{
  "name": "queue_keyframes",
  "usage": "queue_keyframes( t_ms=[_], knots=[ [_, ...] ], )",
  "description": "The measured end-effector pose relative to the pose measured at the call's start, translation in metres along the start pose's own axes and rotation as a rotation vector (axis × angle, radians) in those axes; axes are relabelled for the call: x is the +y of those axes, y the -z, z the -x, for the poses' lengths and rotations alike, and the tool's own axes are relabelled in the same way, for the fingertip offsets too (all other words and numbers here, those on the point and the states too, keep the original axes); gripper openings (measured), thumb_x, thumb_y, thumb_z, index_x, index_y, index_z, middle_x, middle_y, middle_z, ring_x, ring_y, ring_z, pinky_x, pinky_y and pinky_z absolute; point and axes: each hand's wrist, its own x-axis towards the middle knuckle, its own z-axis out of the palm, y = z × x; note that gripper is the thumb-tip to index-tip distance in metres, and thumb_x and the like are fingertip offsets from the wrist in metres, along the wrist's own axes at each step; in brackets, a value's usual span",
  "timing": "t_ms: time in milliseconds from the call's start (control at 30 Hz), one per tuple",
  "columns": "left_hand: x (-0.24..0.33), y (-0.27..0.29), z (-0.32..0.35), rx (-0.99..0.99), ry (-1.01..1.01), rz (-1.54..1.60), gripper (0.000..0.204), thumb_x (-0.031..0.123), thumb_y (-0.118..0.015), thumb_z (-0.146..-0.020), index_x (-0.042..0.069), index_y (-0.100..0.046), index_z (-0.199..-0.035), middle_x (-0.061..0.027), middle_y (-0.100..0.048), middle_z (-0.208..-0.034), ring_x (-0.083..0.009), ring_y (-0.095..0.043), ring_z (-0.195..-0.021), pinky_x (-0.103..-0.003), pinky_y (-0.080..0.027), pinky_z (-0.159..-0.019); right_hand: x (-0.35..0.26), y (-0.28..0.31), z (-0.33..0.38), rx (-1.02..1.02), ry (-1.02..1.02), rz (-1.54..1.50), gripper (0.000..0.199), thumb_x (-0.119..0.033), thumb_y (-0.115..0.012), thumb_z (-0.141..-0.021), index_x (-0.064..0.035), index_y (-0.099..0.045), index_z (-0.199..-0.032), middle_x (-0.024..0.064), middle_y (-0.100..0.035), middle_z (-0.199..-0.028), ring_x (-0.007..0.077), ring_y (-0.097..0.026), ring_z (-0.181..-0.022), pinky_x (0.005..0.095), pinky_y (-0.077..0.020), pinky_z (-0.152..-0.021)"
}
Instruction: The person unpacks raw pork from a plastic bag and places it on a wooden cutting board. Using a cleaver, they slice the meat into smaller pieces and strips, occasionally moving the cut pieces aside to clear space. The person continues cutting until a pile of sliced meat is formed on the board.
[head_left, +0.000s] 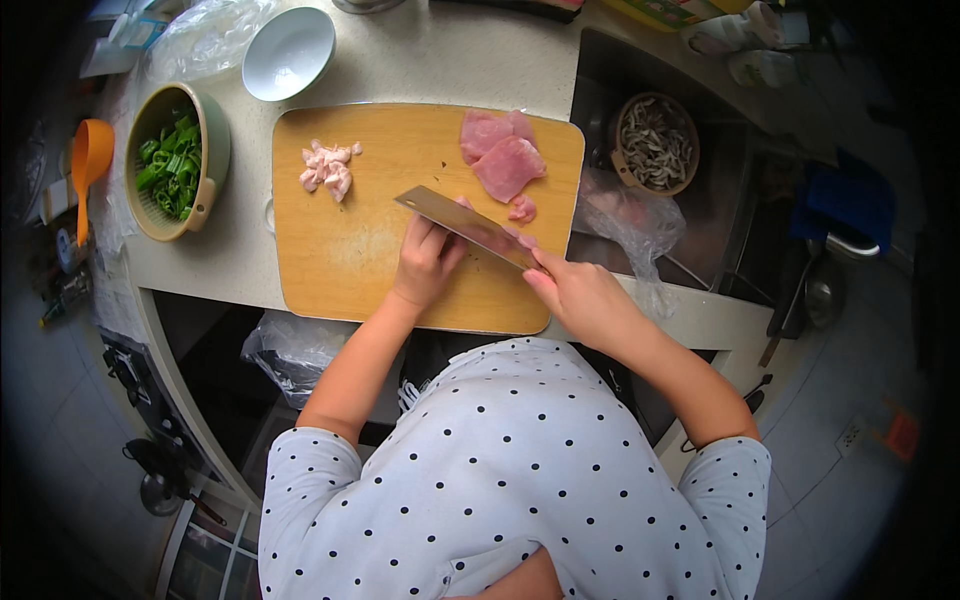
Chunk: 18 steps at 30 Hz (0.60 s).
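My right hand (580,298) is wrapped round the handle end of a cleaver (468,226), whose broad blade slants up to the left over the wooden cutting board (370,270). My left hand (428,262) is curled close against the blade. Its fingertips are partly hidden by the cleaver, and I cannot make out what they hold. Beyond the blade, slices of raw pink meat (508,168) lie at the board's upper right, with a small meat scrap (522,208) below them. A small heap of pale cut meat pieces (328,168) sits at the board's upper left.
Left of the board stands a colander (205,185) of cut green peppers (172,165); a white bowl (288,55) is behind. At right, the sink (720,215) holds a bowl of greyish strips (655,142) and a plastic bag (632,215). An orange ladle (90,155) is far left.
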Motion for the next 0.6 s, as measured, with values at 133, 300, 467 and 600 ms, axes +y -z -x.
queue_keyframes(
  t_ms=[133,300,467,600],
  knots=[
    [0.005,0.001,-0.014,0.033,-0.13,-0.009,0.029,-0.004,-0.068,-0.067,-0.003,-0.062,-0.096,-0.0157,-0.06,-0.098,-0.0347,-0.058,-0.093,-0.041,-0.049,-0.079,-0.007,-0.032,-0.045,0.101,0.1,-0.02,0.038,-0.035,-0.051,-0.093,-0.002,-0.054,-0.111,0.0208,-0.063,-0.07,0.0399,-0.062,-0.067,0.0467,-0.0511,-0.06],
    [-0.001,-0.001,-0.002,0.056,-0.107,-0.046,0.026,-0.004,-0.068,-0.07,-0.001,-0.063,-0.095,-0.015,-0.061,-0.101,-0.0333,-0.059,-0.092,-0.04,-0.049,-0.08,0.002,-0.028,-0.046,0.135,0.034,-0.184,0.035,-0.03,-0.049,-0.095,-0.0056,-0.056,-0.118,0.0228,-0.064,-0.086,0.0407,-0.062,-0.078,0.0451,-0.0495,-0.069],
    [0.002,0.0,-0.003,0.084,-0.118,-0.051,0.024,-0.005,-0.068,-0.07,-0.001,-0.063,-0.093,-0.0152,-0.06,-0.098,-0.0333,-0.059,-0.091,-0.04,-0.05,-0.079,0.004,-0.001,-0.014,0.078,0.04,-0.107,0.035,-0.033,-0.049,-0.094,-0.0003,-0.056,-0.106,0.0212,-0.065,-0.08,0.0417,-0.062,-0.071,0.048,-0.0498,-0.065],
    [0.001,0.0,-0.001,0.06,-0.074,-0.042,0.024,-0.005,-0.068,-0.069,-0.002,-0.063,-0.092,-0.0153,-0.059,-0.095,-0.0332,-0.059,-0.088,-0.04,-0.05,-0.076,0.003,0.01,0.003,-0.014,0.017,-0.062,0.036,-0.033,-0.049,-0.094,-0.001,-0.056,-0.108,0.0223,-0.064,-0.079,0.0425,-0.061,-0.07,0.0478,-0.0494,-0.065]
  ],
)
